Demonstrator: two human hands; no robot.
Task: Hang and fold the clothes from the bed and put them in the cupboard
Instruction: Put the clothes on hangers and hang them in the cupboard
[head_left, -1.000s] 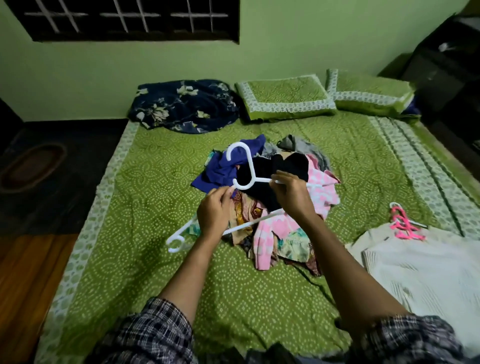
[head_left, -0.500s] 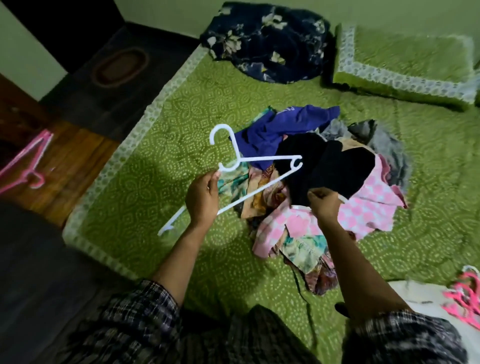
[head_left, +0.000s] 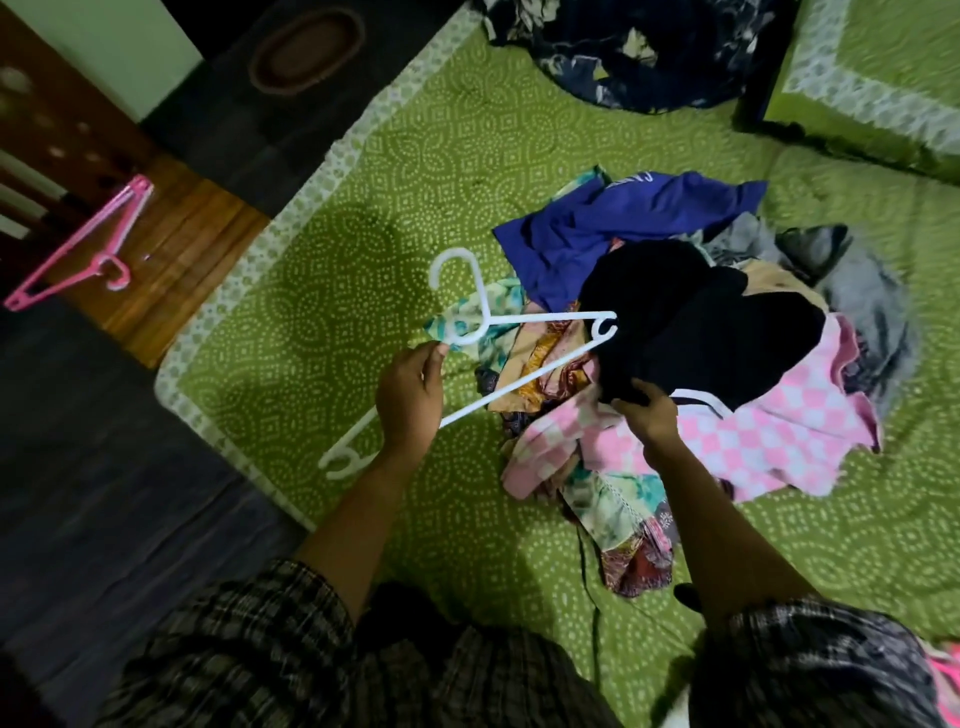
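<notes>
Your left hand (head_left: 410, 400) is clenched around the white plastic clothes hanger (head_left: 550, 315): the thumb sits up by its neck and the long lower bar runs under your fingers, so the hook points away from you and one shoulder tip sticks out past your wrist. The hanger's far tip reaches the edge of the black garment (head_left: 701, 332), which lies on top of the heap of mixed clothes (head_left: 613, 499) in the middle of the bed. Your right hand (head_left: 647, 415) grasps that black garment by its near edge, fingers curled into the fabric, just above a pink-and-white checked cloth (head_left: 753, 441). A blue top (head_left: 623, 223) lies at the far side of the heap, just beyond the hanger. All of this rests on the green bedsheet with a white dotted pattern (head_left: 415, 182) and a pale border. At the head of the bed are a dark floral blanket (head_left: 623, 52) and a green pillow with a white trim (head_left: 883, 67). Left of the bed you see a pink plastic hanger (head_left: 78, 249) against the wooden floor (head_left: 182, 260), and farther off an oval mat (head_left: 306, 49) on a dark floor. Your checked sleeves (head_left: 234, 649) fill the bottom edge.
</notes>
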